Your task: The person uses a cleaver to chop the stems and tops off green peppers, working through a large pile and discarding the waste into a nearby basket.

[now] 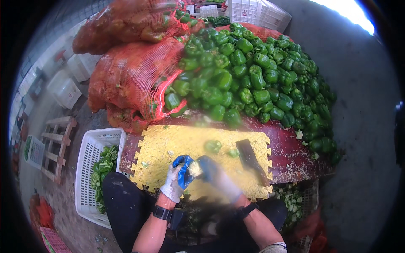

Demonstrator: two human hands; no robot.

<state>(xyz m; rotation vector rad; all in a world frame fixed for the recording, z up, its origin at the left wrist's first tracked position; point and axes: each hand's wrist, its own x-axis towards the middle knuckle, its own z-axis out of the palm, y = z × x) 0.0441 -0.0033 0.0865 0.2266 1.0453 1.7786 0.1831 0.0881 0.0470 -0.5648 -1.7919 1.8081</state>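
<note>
My left hand (179, 179), in a white glove with blue palm and fingers, is closed at the left of centre over the yellow foam mat (168, 141). At its fingertips is a pale, seedy piece, seemingly a pepper core (195, 169). Close by on the right, my right hand (217, 177), gloved alike, is smeared by motion, so its fingers cannot be read. A green pepper piece (212, 146) lies on the mat beyond my hands, with a smaller green scrap (233, 153) beside it. To their right rests a long, flat, dark brown piece (253, 162).
Green bell peppers (261, 80) are heaped beyond the mat, beside red mesh sacks (130, 76). A white crate (86, 168) with cut peppers stands left of my knee. Pepper scraps (291, 202) lie low on the right. A wooden pallet (57, 147) is farther left.
</note>
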